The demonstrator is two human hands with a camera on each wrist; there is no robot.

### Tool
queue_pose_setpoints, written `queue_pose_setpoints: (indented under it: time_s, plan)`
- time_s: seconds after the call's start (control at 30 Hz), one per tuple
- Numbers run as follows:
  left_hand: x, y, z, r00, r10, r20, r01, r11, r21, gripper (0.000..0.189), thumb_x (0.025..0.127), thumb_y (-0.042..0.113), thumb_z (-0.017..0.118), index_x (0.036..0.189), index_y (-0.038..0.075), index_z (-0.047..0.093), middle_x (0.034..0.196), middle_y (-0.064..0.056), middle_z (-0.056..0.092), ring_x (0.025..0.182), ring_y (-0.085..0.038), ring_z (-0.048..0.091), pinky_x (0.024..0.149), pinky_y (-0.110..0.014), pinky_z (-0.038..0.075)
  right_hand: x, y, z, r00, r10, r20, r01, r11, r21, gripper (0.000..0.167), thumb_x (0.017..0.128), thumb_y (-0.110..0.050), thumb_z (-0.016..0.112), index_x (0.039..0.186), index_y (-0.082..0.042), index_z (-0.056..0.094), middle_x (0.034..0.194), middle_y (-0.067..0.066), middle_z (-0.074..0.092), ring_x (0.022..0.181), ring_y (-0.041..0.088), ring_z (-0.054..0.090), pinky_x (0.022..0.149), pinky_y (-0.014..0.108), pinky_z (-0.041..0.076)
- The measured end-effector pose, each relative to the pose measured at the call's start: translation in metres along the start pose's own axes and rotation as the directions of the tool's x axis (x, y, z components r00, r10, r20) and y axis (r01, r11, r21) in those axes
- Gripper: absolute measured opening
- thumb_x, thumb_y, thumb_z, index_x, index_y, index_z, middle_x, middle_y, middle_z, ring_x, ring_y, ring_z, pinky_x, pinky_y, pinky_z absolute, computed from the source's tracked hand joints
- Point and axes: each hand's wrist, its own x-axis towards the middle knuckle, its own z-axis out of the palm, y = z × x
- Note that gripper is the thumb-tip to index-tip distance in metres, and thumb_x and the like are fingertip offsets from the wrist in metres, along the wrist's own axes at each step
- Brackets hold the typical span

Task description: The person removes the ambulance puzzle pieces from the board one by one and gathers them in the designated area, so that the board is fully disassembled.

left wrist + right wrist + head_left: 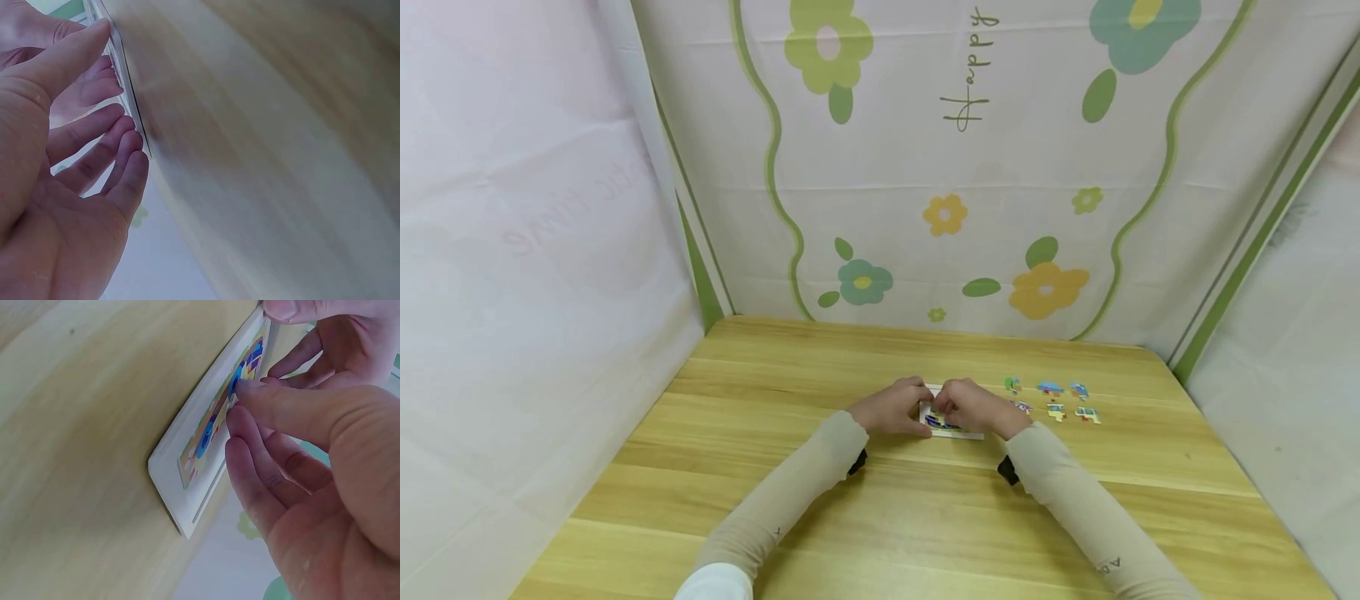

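A white-framed jigsaw puzzle board (172,462) lies flat on the wooden table, its printed picture showing blue wheel shapes on yellow and orange. My left hand (891,408) holds the board's left side, thumb near the front corner and curled fingers along the edge. Over the board's middle, my right hand (973,404) pinches a small puzzle piece between thumb and forefinger, down against the picture. Those fingers (275,403) cover most of the piece. Both hands hide much of the board in the head view.
Right of the board lie several loose puzzle pieces in two rows, among them a blue one (1051,387), a green one (1012,383) and a yellow one (1056,411). The wooden table (910,525) meets a flower-printed cloth (887,167) behind, with cloth walls either side.
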Motion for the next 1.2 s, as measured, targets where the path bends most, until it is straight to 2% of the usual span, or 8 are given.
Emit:
queue_pose_setpoints:
  time_s: [0.23, 0.43, 0.6, 0.8, 1.03, 1.2]
  plan:
    - [-0.001, 0.0, 0.0, 1.0, -0.01, 0.001, 0.01, 1.0, -0.018, 0.055, 0.095, 0.035, 0.081, 0.141, 0.009, 0.065, 0.126, -0.006, 0.06, 0.105, -0.013, 0.047, 0.09, -0.024, 0.042, 0.001, 0.002, 0.001, 0.999, 0.04, -0.011, -0.039, 0.998, 0.044, 0.022, 0.094, 0.011, 0.068, 0.111, 0.0, 0.076, 0.109, 0.011, 0.076, 0.098, 0.02, 0.07, 0.087, 0.036, 0.061]
    - [0.0, 0.0, 0.002, 1.0, -0.025, -0.001, 0.025, 0.999, -0.02, 0.055, 0.094, 0.037, 0.082, 0.14, 0.009, 0.065, 0.123, -0.003, 0.059, 0.102, -0.013, 0.047, 0.088, -0.024, 0.043, 0.0, 0.003, 0.002, 0.999, 0.047, -0.022, -0.044, 0.993, 0.111, 0.014, 0.1, 0.001, 0.065, 0.111, -0.001, 0.075, 0.104, 0.008, 0.076, 0.092, 0.014, 0.07, 0.083, 0.032, 0.061]
    - [-0.001, 0.001, 0.002, 0.999, -0.034, -0.003, 0.034, 0.999, -0.023, 0.055, 0.094, 0.036, 0.082, 0.138, 0.007, 0.065, 0.121, -0.005, 0.058, 0.1, -0.014, 0.046, 0.086, -0.024, 0.042, -0.003, 0.0, 0.001, 0.997, 0.08, -0.02, -0.074, 0.979, 0.192, 0.011, 0.103, -0.003, 0.064, 0.11, -0.003, 0.072, 0.102, 0.005, 0.075, 0.092, 0.013, 0.069, 0.082, 0.031, 0.06]
    - [-0.002, 0.001, 0.001, 0.999, -0.032, -0.007, 0.032, 0.999, -0.028, 0.054, 0.094, 0.035, 0.082, 0.136, 0.006, 0.066, 0.118, -0.005, 0.058, 0.097, -0.013, 0.046, 0.084, -0.024, 0.042, -0.006, 0.002, -0.001, 0.994, 0.098, -0.045, -0.085, 0.969, 0.232, 0.009, 0.105, -0.005, 0.063, 0.111, -0.005, 0.071, 0.102, 0.005, 0.074, 0.092, 0.013, 0.069, 0.082, 0.028, 0.059]
    - [-0.003, 0.003, 0.0, 0.999, -0.03, -0.013, 0.03, 0.999, -0.016, 0.059, 0.094, 0.034, 0.082, 0.141, 0.004, 0.064, 0.127, -0.008, 0.06, 0.1, -0.013, 0.048, 0.088, -0.023, 0.045, -0.019, 0.008, -0.016, 0.989, 0.127, -0.079, -0.1, 0.953, 0.286, 0.008, 0.105, -0.009, 0.065, 0.11, -0.009, 0.071, 0.102, 0.006, 0.073, 0.093, 0.022, 0.071, 0.08, 0.028, 0.059]
    - [-0.003, 0.006, -0.002, 0.999, -0.04, -0.008, 0.04, 0.999, -0.016, 0.06, 0.094, 0.034, 0.083, 0.142, 0.003, 0.063, 0.128, -0.008, 0.059, 0.102, -0.014, 0.049, 0.092, -0.025, 0.045, -0.039, 0.021, -0.028, 0.982, 0.155, -0.106, -0.12, 0.953, 0.278, 0.008, 0.105, -0.011, 0.066, 0.11, -0.008, 0.071, 0.103, 0.007, 0.073, 0.093, 0.02, 0.068, 0.08, 0.028, 0.057]
